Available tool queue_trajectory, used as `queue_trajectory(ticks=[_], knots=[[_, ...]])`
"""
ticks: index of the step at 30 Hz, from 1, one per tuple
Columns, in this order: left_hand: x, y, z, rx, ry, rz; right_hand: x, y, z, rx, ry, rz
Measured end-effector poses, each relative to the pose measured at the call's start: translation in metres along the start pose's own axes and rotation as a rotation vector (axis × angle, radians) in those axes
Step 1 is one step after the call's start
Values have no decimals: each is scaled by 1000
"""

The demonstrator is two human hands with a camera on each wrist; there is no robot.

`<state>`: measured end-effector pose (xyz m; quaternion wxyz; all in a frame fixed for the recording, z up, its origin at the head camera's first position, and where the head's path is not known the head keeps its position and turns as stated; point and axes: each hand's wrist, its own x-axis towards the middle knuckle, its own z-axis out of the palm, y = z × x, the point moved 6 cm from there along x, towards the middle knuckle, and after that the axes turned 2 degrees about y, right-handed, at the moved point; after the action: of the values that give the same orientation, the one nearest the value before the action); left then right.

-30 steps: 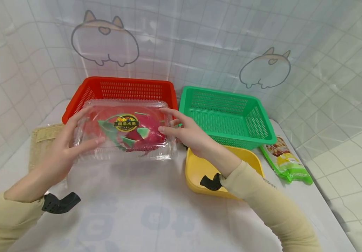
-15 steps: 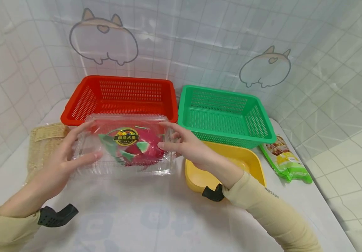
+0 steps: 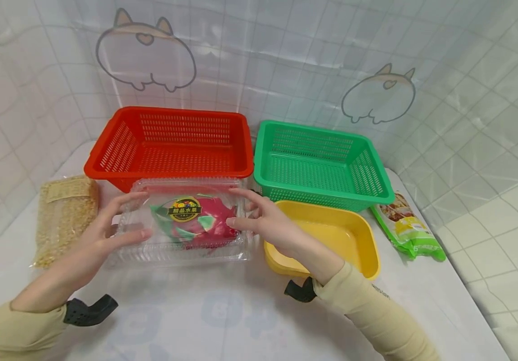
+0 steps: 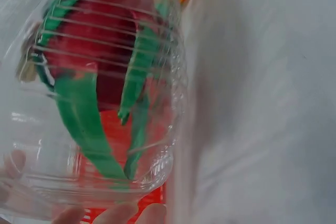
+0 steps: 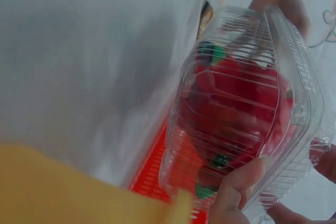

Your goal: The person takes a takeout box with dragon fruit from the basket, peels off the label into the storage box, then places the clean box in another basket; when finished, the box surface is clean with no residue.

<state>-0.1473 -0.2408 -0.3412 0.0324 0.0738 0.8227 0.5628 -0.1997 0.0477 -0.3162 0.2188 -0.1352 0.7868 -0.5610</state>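
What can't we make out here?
Small print on the label of the clear box: too small, head view.
Part of the left side of the yellow tray: behind the right hand, head view.
Left edge of the green packet: covered by the green basket, head view.
Most of the left hand: cut off by the bottom edge, left wrist view.

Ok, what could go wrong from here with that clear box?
The clear box might flex or pop open, as the left hand and right hand grip only its ends. The red fruit sits toward the right end, so the box could tip. The yellow tub, close to the right hand, could get knocked.
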Motion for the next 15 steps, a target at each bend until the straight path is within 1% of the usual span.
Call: queue_trajectory(ticks=[4, 9, 15], knots=[[0, -6, 1, 2, -12, 0, 0, 8, 5, -11, 5, 12], [2, -12, 4, 13, -26, -20, -1, 16, 8, -46, 28, 16], [3, -15, 5, 47, -19, -4, -2, 22, 12, -57, 50, 27]])
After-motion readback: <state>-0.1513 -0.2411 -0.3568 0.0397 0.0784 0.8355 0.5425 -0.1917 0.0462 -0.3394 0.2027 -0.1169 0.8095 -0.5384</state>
